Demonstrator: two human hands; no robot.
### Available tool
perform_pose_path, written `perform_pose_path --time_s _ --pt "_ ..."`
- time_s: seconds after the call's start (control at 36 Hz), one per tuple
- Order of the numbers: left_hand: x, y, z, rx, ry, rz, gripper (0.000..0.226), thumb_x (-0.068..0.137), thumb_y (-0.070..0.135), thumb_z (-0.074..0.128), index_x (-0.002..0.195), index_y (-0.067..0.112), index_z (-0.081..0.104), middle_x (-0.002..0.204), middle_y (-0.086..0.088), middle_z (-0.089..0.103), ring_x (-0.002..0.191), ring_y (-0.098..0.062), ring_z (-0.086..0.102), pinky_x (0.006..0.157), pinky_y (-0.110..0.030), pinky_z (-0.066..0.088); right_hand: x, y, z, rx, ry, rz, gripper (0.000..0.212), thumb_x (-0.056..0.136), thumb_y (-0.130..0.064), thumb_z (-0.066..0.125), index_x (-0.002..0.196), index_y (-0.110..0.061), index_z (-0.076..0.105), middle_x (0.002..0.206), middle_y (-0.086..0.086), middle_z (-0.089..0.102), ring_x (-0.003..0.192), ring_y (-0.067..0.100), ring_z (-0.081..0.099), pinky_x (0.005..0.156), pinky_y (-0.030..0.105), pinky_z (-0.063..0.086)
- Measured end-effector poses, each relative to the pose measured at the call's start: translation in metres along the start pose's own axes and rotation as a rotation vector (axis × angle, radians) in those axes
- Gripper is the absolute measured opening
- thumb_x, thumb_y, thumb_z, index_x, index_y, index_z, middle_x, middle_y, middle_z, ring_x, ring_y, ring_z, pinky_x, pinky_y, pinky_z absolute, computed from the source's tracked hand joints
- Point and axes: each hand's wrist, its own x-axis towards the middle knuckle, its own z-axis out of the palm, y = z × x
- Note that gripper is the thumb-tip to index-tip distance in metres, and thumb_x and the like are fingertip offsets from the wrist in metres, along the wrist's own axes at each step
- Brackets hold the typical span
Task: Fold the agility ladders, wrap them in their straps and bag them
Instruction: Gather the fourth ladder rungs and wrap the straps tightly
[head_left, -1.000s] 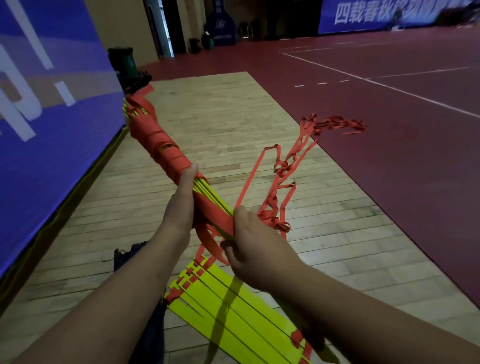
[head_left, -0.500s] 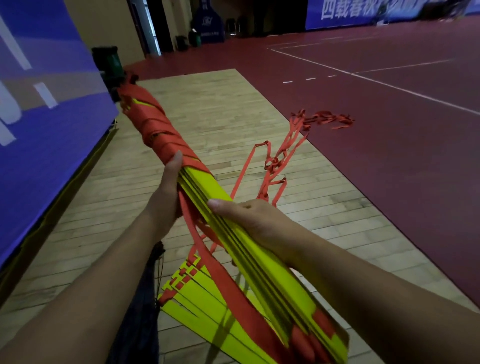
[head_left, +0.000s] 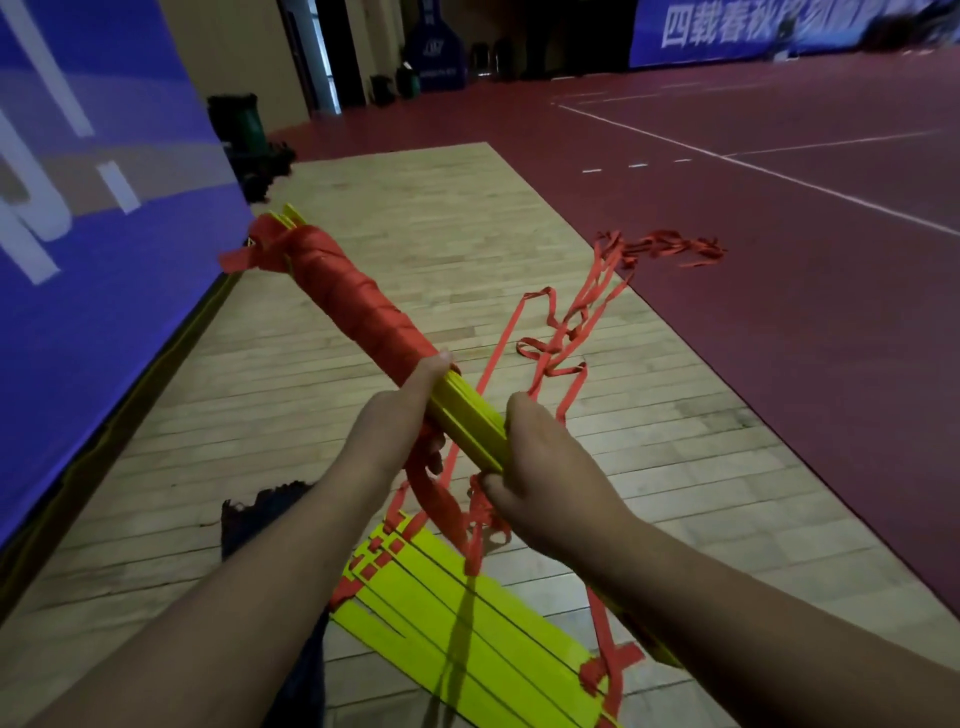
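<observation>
A: Your folded ladder (head_left: 470, 421) is up off the floor at the centre of the frame — a tight stack of bright yellow flat rungs, slanting from lower right toward the upper left.

B: Its upper half is bound in the red strap (head_left: 353, 301), turn beside turn. You see only yellow rung tips poking out at the far end, with a red flap sticking out to the left.

A: Your left hand (head_left: 389, 428) grips the stack right where the wrapping ends, thumb laid up against the red.

B: Your right hand (head_left: 545, 467) is clamped on the bare yellow part just below, fingers curled under. The hands are close, with a short stretch of yellow showing between them.

A: Red webbing hangs in loops under your hands; whether either hand also pinches it, I cannot tell. The loose strap (head_left: 665, 248) trails off across the wooden floor (head_left: 415, 234) and ends in a tangle on the red court (head_left: 779, 338) at the upper right.

B: At the bottom centre a second ladder (head_left: 519, 639) lies flat on the boards — yellow rungs fanned side by side, red webbing at both ends.

A: A dark bag (head_left: 249, 519) lies at the lower left, partly behind your left arm. The blue banner (head_left: 104, 234) fills the left edge.
</observation>
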Motion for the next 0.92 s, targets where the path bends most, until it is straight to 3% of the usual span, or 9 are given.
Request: perform_pose_path --time_s 0.19,0.28,0.33,0.44,0.56,0.67,0.81,0.86,0.92 --pt "0.0 -0.001 -0.007 -0.198 0.038 0.059 0.055 0.092 0.061 0.048 0.06 0.022 0.071 0.065 -0.003 0.063 0.065 -0.022 0.061 0.074 -0.039 0.049 -0.001 -0.007 -0.006 0.061 -0.121 -0.083 0.038 0.093 -0.037 0.065 0.108 -0.025 0.032 0.109 -0.003 0.041 0.094 0.014 0.044 0.077 0.029 0.039" --pt "0.002 0.002 -0.012 -0.339 -0.004 0.1 0.045 0.09 0.061 0.05 0.081 0.022 0.071 0.073 0.001 0.072 0.082 -0.024 0.068 0.078 -0.037 0.051 0.005 -0.006 -0.022 0.301 -0.105 0.016 0.044 0.09 -0.056 0.063 0.111 -0.02 0.05 0.109 -0.005 0.055 0.097 0.012 0.055 0.084 0.031 0.052" --pt "0.003 0.003 -0.013 -0.415 -0.046 0.129 0.044 0.082 0.06 0.05 0.086 0.02 0.066 0.066 0.005 0.07 0.074 -0.018 0.068 0.077 -0.037 0.05 0.006 -0.003 -0.03 0.47 -0.056 0.085 0.053 0.088 -0.061 0.059 0.118 -0.018 0.053 0.111 -0.005 0.059 0.1 0.011 0.059 0.086 0.029 0.054" --pt "0.0 0.008 -0.012 -0.536 -0.152 0.174 0.044 0.079 0.055 0.048 0.082 0.015 0.065 0.065 0.002 0.065 0.063 -0.013 0.066 0.07 -0.032 0.052 0.008 0.006 -0.025 0.724 -0.471 0.276 0.071 0.083 -0.073 0.052 0.116 -0.011 0.063 0.104 0.008 0.07 0.092 0.023 0.069 0.081 0.039 0.06" --pt "-0.001 0.01 -0.01 -0.567 -0.229 0.208 0.045 0.076 0.053 0.045 0.073 0.018 0.072 0.067 0.0 0.065 0.063 -0.015 0.065 0.063 -0.028 0.054 0.004 0.011 -0.015 1.038 -0.607 0.3 0.051 0.109 -0.042 0.03 0.138 -0.004 0.05 0.134 0.025 0.059 0.124 0.041 0.056 0.096 0.044 0.054" --pt "0.002 0.01 -0.013 -0.528 -0.261 0.221 0.048 0.077 0.055 0.043 0.064 0.023 0.077 0.067 0.0 0.067 0.064 -0.014 0.067 0.062 -0.027 0.055 -0.007 -0.006 -0.023 1.322 -0.872 0.246 0.03 0.093 -0.026 0.061 0.116 -0.007 0.053 0.093 0.014 0.071 0.075 0.026 0.07 0.069 0.036 0.06" --pt "0.01 0.004 -0.022 -0.379 -0.299 0.169 0.052 0.079 0.065 0.047 0.079 0.023 0.078 0.081 -0.004 0.073 0.078 -0.021 0.072 0.078 -0.037 0.055 -0.001 -0.01 -0.028 1.077 -0.552 0.248 0.021 0.087 -0.012 0.073 0.103 -0.004 0.061 0.077 0.014 0.068 0.062 0.026 0.067 0.061 0.036 0.059" --pt "0.016 0.001 -0.031 -0.205 -0.296 0.086 0.08 0.069 0.087 0.05 0.098 0.017 0.076 0.097 -0.013 0.076 0.092 -0.03 0.073 0.09 -0.047 0.055 0.0 -0.007 -0.034 0.91 -0.465 0.199 0.016 0.086 -0.014 0.075 0.095 -0.004 0.066 0.076 0.015 0.071 0.062 0.029 0.069 0.065 0.041 0.062" --pt "0.019 -0.001 -0.038 0.024 -0.317 -0.008 0.112 0.056 0.103 0.04 0.1 0.006 0.072 0.086 -0.014 0.074 0.081 -0.03 0.073 0.087 -0.044 0.056 0.003 -0.005 -0.038 0.721 -0.374 0.18 0.015 0.085 -0.016 0.077 0.089 -0.004 0.07 0.076 0.018 0.074 0.067 0.035 0.072 0.073 0.051 0.063"
